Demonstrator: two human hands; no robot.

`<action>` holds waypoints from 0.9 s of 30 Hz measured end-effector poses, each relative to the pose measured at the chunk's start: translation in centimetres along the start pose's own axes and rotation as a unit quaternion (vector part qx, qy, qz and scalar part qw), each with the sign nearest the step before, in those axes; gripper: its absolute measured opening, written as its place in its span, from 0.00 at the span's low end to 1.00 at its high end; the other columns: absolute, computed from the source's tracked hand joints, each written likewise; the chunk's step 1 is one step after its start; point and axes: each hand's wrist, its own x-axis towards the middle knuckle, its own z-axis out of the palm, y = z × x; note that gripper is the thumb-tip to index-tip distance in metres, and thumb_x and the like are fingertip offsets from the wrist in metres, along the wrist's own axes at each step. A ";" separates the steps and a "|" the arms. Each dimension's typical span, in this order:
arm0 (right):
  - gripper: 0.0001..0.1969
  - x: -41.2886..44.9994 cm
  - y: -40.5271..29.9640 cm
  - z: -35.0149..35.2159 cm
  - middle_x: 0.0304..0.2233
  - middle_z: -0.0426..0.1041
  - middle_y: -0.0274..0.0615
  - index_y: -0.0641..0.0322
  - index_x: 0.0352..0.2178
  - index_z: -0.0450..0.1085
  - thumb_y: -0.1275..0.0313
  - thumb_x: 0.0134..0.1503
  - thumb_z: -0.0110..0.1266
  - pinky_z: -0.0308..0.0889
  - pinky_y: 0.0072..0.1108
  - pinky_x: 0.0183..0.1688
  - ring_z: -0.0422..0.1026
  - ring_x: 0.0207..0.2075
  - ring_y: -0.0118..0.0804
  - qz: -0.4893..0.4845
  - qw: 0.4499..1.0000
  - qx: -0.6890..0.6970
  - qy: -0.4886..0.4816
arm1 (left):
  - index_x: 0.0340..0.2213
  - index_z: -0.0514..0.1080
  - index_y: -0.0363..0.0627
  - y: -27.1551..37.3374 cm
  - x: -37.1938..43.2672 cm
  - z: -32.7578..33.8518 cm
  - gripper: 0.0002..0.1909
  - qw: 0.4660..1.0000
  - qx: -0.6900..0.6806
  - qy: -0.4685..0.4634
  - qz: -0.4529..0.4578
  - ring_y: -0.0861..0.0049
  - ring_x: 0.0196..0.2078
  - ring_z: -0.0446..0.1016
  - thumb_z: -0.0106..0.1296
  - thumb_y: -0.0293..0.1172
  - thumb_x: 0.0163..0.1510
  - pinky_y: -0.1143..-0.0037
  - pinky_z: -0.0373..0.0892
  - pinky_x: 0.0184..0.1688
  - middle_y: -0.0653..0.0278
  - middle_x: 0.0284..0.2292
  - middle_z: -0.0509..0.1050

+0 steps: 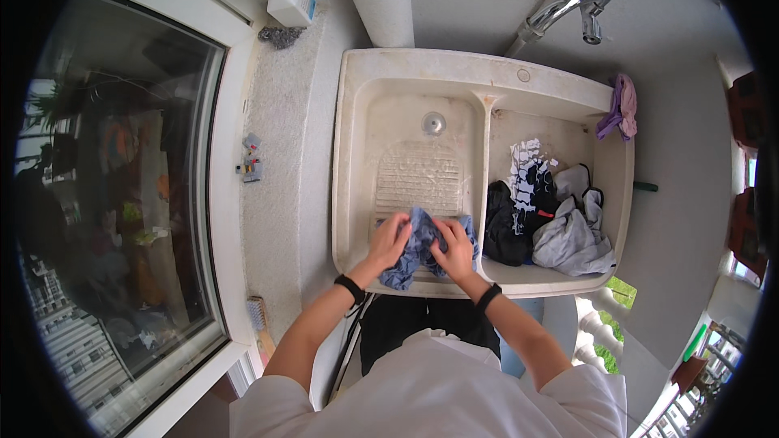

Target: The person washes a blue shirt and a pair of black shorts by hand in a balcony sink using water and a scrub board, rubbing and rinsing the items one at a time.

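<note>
A crumpled blue cloth garment (pixel 415 254) lies over the near end of the ribbed washboard (pixel 417 177) in the left basin of a laundry sink (pixel 350 164). My left hand (pixel 389 239) grips the cloth on its left side. On the other side, my right hand (pixel 453 248) pinches a fold of the same cloth, and a raised part bunches up between both hands. Some fingertips are hidden in the folds. Beyond the washboard sits a round metal drain (pixel 433 124).
In the right basin lie a black garment with white print (pixel 524 194) and a light grey garment (pixel 572 237). Purple and pink cloths (pixel 618 108) hang over the right rim. A chrome tap (pixel 566 9) juts from the wall. The left ledge holds a spray bottle (pixel 292 5) and a scrub brush (pixel 258 316).
</note>
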 end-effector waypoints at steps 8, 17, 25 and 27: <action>0.15 -2.0 2.0 2.4 0.37 0.69 0.37 0.50 0.38 0.72 0.61 0.48 0.53 0.63 0.34 0.39 0.68 0.41 0.42 -0.018 0.987 -0.161 -0.019 | 0.28 0.70 0.43 0.0 -2.6 6.3 0.07 0.962 0.243 0.115 0.059 0.61 0.34 0.70 0.47 0.32 0.52 0.66 0.67 0.35 0.60 0.30 0.72; 0.06 1.2 3.8 4.4 0.24 0.68 0.35 0.54 0.23 0.68 0.66 0.47 0.52 0.66 0.30 0.27 0.69 0.29 0.40 -0.010 0.989 -0.144 -0.008 | 0.22 0.68 0.44 -1.6 1.1 7.0 0.09 0.956 0.255 0.138 0.036 0.60 0.25 0.71 0.44 0.33 0.53 0.65 0.66 0.26 0.59 0.21 0.71; 0.09 1.6 3.8 4.5 0.21 0.68 0.39 0.57 0.19 0.64 0.67 0.52 0.47 0.65 0.32 0.25 0.68 0.25 0.44 0.016 0.990 -0.136 -0.030 | 0.18 0.69 0.47 -2.0 1.9 7.1 0.12 0.950 0.280 0.139 0.013 0.61 0.22 0.72 0.45 0.35 0.53 0.64 0.67 0.24 0.59 0.18 0.72; 0.10 2.3 4.3 4.5 0.21 0.69 0.40 0.57 0.19 0.65 0.66 0.53 0.46 0.66 0.33 0.25 0.69 0.26 0.45 0.010 0.990 -0.138 -0.029 | 0.17 0.69 0.46 -1.1 2.3 6.6 0.14 0.949 0.291 0.118 0.011 0.62 0.23 0.73 0.44 0.36 0.54 0.65 0.68 0.24 0.57 0.19 0.73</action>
